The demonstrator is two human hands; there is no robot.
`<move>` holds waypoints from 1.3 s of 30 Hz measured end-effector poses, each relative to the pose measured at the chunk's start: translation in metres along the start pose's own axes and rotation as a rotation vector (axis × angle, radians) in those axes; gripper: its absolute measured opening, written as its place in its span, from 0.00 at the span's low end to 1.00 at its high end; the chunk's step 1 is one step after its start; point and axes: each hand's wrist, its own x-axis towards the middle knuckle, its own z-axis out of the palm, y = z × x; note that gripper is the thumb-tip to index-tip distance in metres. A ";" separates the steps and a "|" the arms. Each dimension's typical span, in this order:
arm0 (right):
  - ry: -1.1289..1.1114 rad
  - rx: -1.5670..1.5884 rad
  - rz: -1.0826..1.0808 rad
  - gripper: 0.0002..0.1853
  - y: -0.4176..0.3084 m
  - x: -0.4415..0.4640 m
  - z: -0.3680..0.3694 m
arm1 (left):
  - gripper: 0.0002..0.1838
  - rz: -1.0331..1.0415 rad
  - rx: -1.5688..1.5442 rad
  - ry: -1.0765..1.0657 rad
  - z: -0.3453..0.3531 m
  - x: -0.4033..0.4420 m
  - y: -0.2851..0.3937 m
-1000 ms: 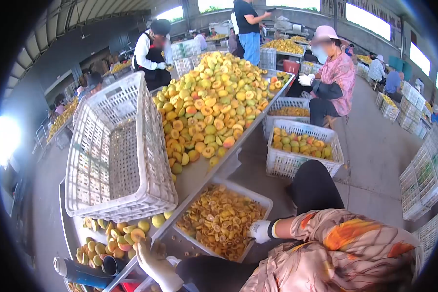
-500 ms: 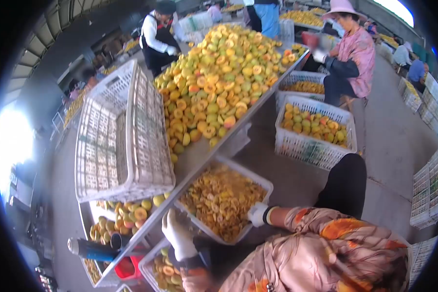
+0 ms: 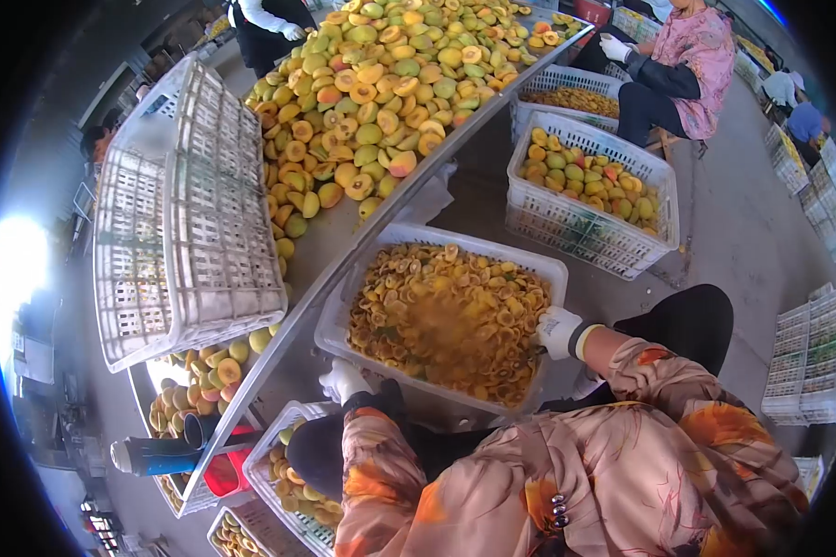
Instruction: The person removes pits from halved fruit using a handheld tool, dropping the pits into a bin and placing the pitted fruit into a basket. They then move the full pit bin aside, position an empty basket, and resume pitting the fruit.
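Note:
My right hand, in a white glove, grips the right rim of a white plastic crate. The crate holds a heap of small brownish-yellow cut fruit pieces, blurred in the middle. Just below the crate's near left corner is my left hand, also gloved, its fingers partly bent and apart with nothing visible in them. Beside it runs the metal edge of the sorting table, heaped with halved yellow-green peaches.
An upended white crate stands on the table. A blue thermos and red container are at lower left. Another crate of halved fruit sits beyond, near a seated person in pink. Stacked crates stand at right.
The view has shifted. The crate of cut pieces has come out from beside the table edge and rightward, my right hand still on its rim. My left hand has lowered from its raised, open pose.

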 end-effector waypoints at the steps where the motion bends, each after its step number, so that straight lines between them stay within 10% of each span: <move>1: -0.011 0.017 -0.002 0.16 0.002 -0.003 0.005 | 0.25 -0.127 -0.159 -0.095 0.004 0.001 0.003; 11: 0.185 0.092 -0.085 0.14 0.010 -0.010 0.011 | 0.55 -0.079 -0.556 -0.523 0.086 0.021 -0.033; 15: 0.320 0.135 -0.120 0.12 0.014 -0.007 0.025 | 0.36 -0.053 -0.571 -0.506 0.095 0.025 -0.043; 39: 0.016 0.155 0.047 0.20 0.078 -0.032 0.035 | 0.40 0.198 -0.224 -0.463 0.158 -0.091 -0.019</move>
